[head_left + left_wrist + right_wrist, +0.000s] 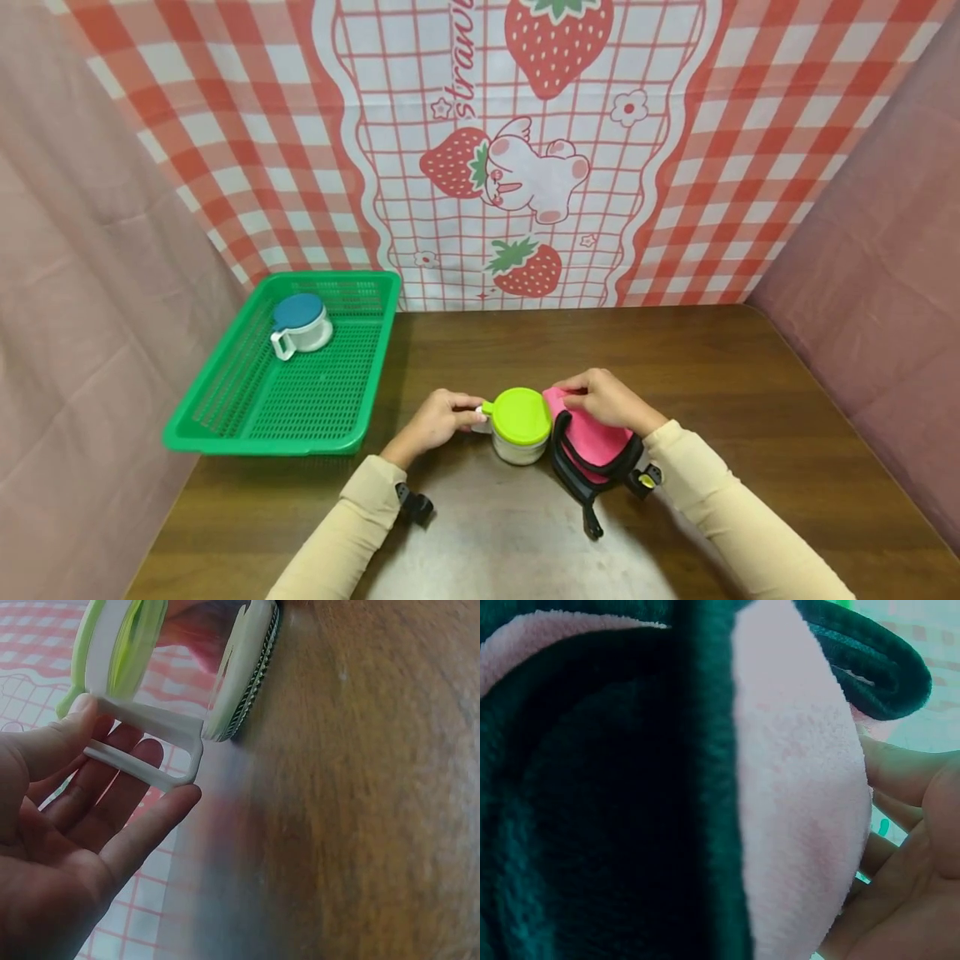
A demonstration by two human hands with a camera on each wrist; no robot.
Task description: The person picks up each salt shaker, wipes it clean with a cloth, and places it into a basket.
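My left hand (438, 423) pinches the white handle (161, 727) of a clear-sided jar with a lime-green lid (521, 415). In the left wrist view its thumb lies on the handle's top end and the fingers reach behind. The jar stands upright on the table. Just right of it, touching or nearly so, lies a folded pink plush cloth (596, 437) with thick black edging and a black loop toward the front. My right hand (609, 400) holds the cloth's far edge between thumb and fingers. The right wrist view is mostly filled by the cloth (802, 787), hiding some fingertips.
A green mesh basket (382, 358) stands at the left of the brown wooden table (720, 367). Inside it, near the back left, sits a similar white-handled jar with a blue lid (299, 310). A strawberry-print checked curtain (630, 192) hangs behind the table, with pink cloth at both sides.
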